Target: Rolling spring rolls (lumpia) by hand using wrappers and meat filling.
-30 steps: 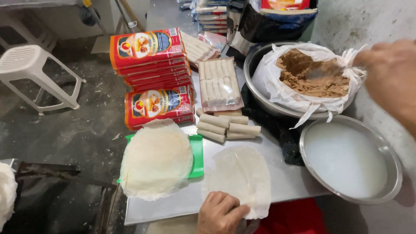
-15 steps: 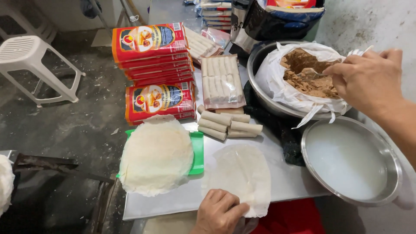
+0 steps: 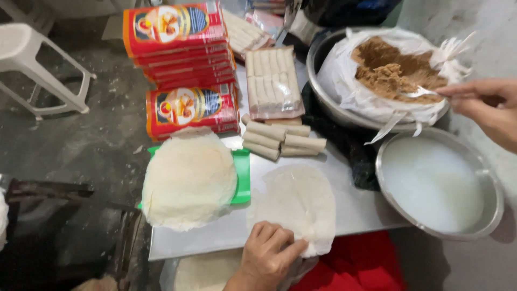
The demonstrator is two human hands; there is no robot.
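My left hand (image 3: 267,257) rests with curled fingers on the near edge of a thin round wrapper sheet (image 3: 296,205) spread flat on the steel tabletop (image 3: 215,237). My right hand (image 3: 487,105) grips a small fork or spoon (image 3: 417,92) whose tip carries brown filling above the plastic-lined metal bowl of brown filling (image 3: 390,67). A stack of round wrappers (image 3: 188,178) lies on a green tray (image 3: 242,175) to the left. Several rolled pieces (image 3: 280,141) lie just beyond the flat wrapper.
A metal bowl of white liquid (image 3: 436,183) sits at the right. Red printed packets (image 3: 180,37) are stacked at the back left, with another (image 3: 194,110) in front, and a clear pack of rolls (image 3: 273,81) beside them. A white plastic stool (image 3: 37,70) stands on the floor.
My right hand has moved from over the filling bowl out to the right, now holding the utensil with filling at its tip. My left hand stays on the wrapper.
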